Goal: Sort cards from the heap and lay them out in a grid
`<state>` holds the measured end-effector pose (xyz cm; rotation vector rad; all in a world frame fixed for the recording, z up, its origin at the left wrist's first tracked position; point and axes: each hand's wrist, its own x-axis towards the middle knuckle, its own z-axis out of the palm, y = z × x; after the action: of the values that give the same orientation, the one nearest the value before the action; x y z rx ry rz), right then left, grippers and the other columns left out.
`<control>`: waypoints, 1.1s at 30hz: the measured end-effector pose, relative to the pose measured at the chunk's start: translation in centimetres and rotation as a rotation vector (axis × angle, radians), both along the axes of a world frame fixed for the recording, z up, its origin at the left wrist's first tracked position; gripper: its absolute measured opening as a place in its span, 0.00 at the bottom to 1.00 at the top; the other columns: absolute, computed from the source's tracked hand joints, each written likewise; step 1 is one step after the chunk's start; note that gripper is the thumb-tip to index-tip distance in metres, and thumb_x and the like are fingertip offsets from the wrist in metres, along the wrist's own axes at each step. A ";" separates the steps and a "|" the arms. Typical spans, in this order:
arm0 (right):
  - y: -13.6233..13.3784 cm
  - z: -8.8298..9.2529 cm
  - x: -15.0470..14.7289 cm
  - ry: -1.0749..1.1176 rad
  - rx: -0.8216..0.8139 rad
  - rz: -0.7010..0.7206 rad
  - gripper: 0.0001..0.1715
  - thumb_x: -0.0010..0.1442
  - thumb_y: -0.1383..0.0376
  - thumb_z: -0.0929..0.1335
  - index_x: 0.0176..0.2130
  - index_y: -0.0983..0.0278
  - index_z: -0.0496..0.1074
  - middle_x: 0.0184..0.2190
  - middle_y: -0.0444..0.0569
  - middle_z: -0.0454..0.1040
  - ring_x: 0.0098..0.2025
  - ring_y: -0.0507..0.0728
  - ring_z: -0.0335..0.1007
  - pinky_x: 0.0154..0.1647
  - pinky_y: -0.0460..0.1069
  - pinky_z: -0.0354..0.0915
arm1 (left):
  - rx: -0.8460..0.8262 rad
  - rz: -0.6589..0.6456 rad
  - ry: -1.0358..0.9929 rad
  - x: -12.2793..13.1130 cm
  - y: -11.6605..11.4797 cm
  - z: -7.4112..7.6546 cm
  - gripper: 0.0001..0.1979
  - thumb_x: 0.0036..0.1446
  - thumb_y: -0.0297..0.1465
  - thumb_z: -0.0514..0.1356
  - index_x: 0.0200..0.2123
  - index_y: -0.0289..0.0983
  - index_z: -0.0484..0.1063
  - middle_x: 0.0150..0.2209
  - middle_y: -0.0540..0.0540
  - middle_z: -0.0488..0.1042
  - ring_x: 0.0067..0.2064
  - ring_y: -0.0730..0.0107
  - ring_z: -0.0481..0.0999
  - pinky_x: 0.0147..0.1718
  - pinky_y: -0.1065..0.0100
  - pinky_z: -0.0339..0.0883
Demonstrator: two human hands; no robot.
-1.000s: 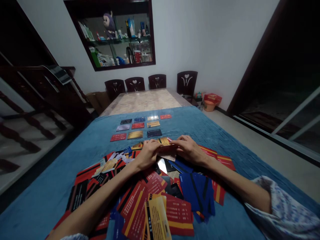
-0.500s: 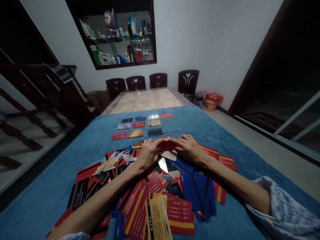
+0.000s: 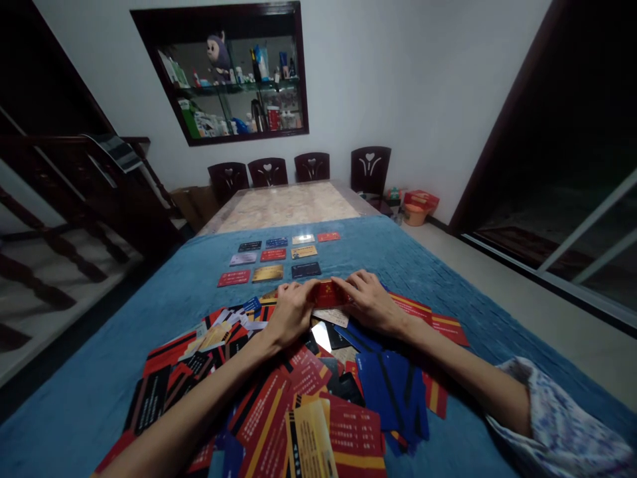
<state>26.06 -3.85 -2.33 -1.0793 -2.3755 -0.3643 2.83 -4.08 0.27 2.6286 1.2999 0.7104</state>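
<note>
Both my hands meet at the far edge of a loose heap of cards [image 3: 298, 392]. My left hand [image 3: 291, 311] and my right hand [image 3: 365, 302] each pinch one end of a red card [image 3: 328, 293], which is tilted up off the heap. The heap holds red, blue, black and yellow cards spread over a blue cloth [image 3: 438, 265]. Beyond my hands, several cards lie face up in neat rows [image 3: 276, 255] on the cloth.
Past the cloth runs a bare marble tabletop [image 3: 288, 202] with several dark chairs [image 3: 311, 166] at its far end. A wall cabinet [image 3: 233, 73] holds bottles and a plush toy. A staircase rises on the left; a red basin [image 3: 421, 202] stands on the floor at right.
The red card has come up out of the heap between my fingertips and now faces me more fully. My hands stay close together in nearly the same place.
</note>
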 end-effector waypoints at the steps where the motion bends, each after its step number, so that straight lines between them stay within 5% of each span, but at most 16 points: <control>1: 0.0 0.0 0.0 -0.001 0.003 -0.007 0.32 0.63 0.62 0.68 0.63 0.68 0.63 0.44 0.60 0.73 0.47 0.65 0.60 0.46 0.57 0.59 | -0.007 0.001 -0.011 0.0 0.0 0.0 0.22 0.59 0.22 0.51 0.56 0.38 0.65 0.48 0.42 0.76 0.48 0.59 0.71 0.51 0.55 0.56; 13: 0.6 0.9 0.6 0.019 -0.008 -0.004 0.33 0.59 0.61 0.69 0.61 0.67 0.65 0.45 0.59 0.75 0.47 0.65 0.63 0.48 0.59 0.59 | -0.059 0.035 0.097 0.7 -0.2 1.6 0.31 0.52 0.24 0.57 0.61 0.36 0.59 0.54 0.38 0.73 0.52 0.52 0.68 0.51 0.51 0.57; 33: 4.6 2.7 2.8 -0.103 -0.002 -0.054 0.30 0.59 0.54 0.70 0.57 0.63 0.68 0.48 0.59 0.72 0.49 0.65 0.62 0.44 0.56 0.59 | 0.061 0.006 0.321 2.6 4.1 3.4 0.23 0.53 0.26 0.60 0.53 0.39 0.64 0.53 0.38 0.68 0.55 0.51 0.64 0.51 0.50 0.59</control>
<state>28.90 0.76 0.34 -1.1530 -2.4408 -0.4466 5.42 0.05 3.66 2.8789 1.3798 0.3403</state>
